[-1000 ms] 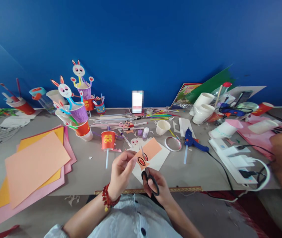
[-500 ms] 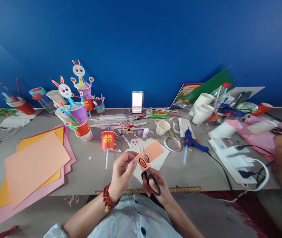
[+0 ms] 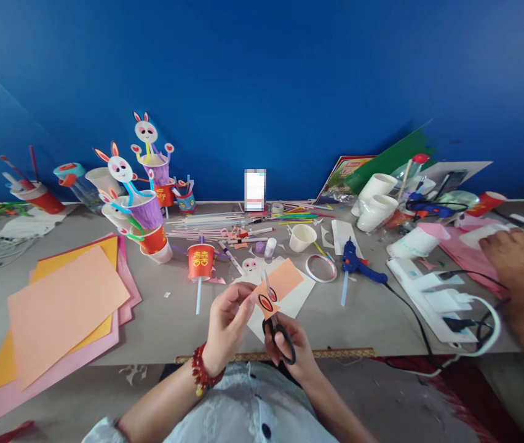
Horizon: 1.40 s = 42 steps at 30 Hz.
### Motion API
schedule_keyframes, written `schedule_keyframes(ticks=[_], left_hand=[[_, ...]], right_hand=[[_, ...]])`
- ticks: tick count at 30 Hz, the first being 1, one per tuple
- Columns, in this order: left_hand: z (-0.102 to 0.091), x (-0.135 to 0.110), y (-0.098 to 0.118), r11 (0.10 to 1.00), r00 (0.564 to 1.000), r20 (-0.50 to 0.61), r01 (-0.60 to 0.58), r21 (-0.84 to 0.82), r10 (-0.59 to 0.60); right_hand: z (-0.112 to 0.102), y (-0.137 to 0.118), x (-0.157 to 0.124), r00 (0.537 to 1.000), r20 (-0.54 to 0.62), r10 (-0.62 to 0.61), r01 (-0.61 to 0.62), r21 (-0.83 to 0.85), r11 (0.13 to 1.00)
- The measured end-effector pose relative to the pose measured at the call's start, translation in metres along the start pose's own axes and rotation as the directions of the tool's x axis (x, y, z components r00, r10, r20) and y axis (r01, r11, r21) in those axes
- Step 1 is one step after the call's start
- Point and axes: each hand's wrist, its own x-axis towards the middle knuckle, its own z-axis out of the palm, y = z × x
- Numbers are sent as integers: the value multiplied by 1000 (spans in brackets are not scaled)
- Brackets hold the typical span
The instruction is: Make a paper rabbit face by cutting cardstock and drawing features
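Between thumb and fingers, my left hand point(image 3: 229, 312) pinches the left edge of an orange paper strip point(image 3: 287, 280). Two red ovals outlined in black are drawn near its lower end. My right hand point(image 3: 292, 344) grips black-handled scissors point(image 3: 280, 338), whose blades point up and lie across the paper between the ovals. Below the strip, a white sheet point(image 3: 301, 292) rests on the table. A white paper rabbit face point(image 3: 250, 264) lies just beyond it. Left of my hands is a red paper cup point(image 3: 200, 261) with a pale blue straw.
A blue glue gun point(image 3: 358, 264), a tape roll point(image 3: 321, 268) and a power strip point(image 3: 428, 301) with cables lie to the right. Coloured paper sheets point(image 3: 68, 307) and rabbit cup figures point(image 3: 144, 212) are on the left. At far right is another person's hand point(image 3: 513, 252).
The other person's hand at far right has moved up and away onto the pink paper. My hands, the strip and the scissors have barely shifted.
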Motion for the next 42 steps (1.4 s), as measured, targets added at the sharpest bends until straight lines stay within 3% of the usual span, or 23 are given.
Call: schedule_keyframes(ticks=[20, 28, 34, 39, 42], left_hand=[[1, -1, -9, 995, 997, -22, 67, -68, -69], [1, 2, -22, 964, 987, -37, 147, -220, -159], [-12, 18, -34, 942, 958, -181, 164, -293, -223], [-20, 23, -32, 944, 954, -213, 143, -296, -212], [-18, 22, -31, 945, 954, -200, 164, -282, -225]], right_hand=[[3, 3, 4, 1000, -12, -1, 1, -12, 1000], [0, -7, 8, 998, 42, 43, -41, -48, 998], [-23, -18, 5, 989, 41, 145, -136, -168, 976], [-47, -43, 0, 996, -21, 88, -90, -355, 931], [-50, -47, -1, 998, -40, 47, -58, -364, 929]])
